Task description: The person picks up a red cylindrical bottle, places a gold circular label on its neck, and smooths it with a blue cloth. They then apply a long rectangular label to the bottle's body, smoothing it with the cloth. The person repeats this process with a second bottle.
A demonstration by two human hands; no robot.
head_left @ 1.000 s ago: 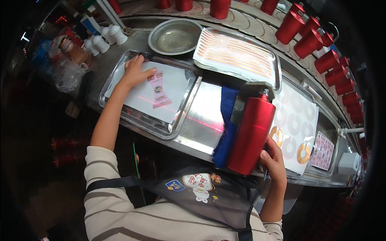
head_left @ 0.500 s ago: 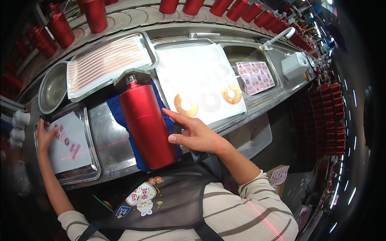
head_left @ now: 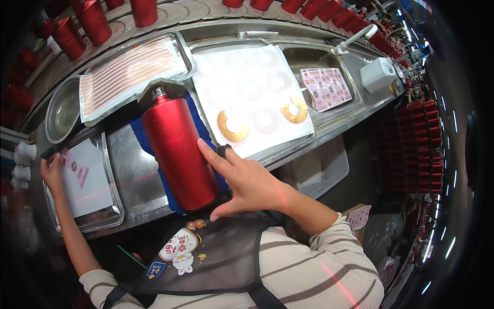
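Note:
A red metallic bottle (head_left: pixel 180 154) with a clear threaded neck lies tilted on a blue cloth (head_left: pixel 168 188), its neck against a metal rest (head_left: pixel 172 88). My right hand (head_left: pixel 249 180) has its fingers spread, with the forefinger against the bottle's right side and the thumb near its base. There is a dark band on one of its fingers. At the far left, my left hand (head_left: pixel 52 174) pinches the edge of a pink printed label (head_left: pixel 76 169). Beneath that label is a white sheet (head_left: pixel 94 190) in a shallow metal tray (head_left: pixel 117 208).
Behind the bottle sit a tray of gold-striped strips (head_left: pixel 134 69) and a round metal bowl (head_left: pixel 63 113). To the right are a white sheet with gold rings (head_left: pixel 234 126), a sink (head_left: pixel 309 59) holding pink label sheets (head_left: pixel 327 88), and a white jug (head_left: pixel 378 74). Red bottles (head_left: pixel 144 13) line a conveyor.
The pink label has shifted up and left over the white sheet with my left hand. My right hand has spread wider, its thumb moving down toward the bottle's base. The view has shifted slightly.

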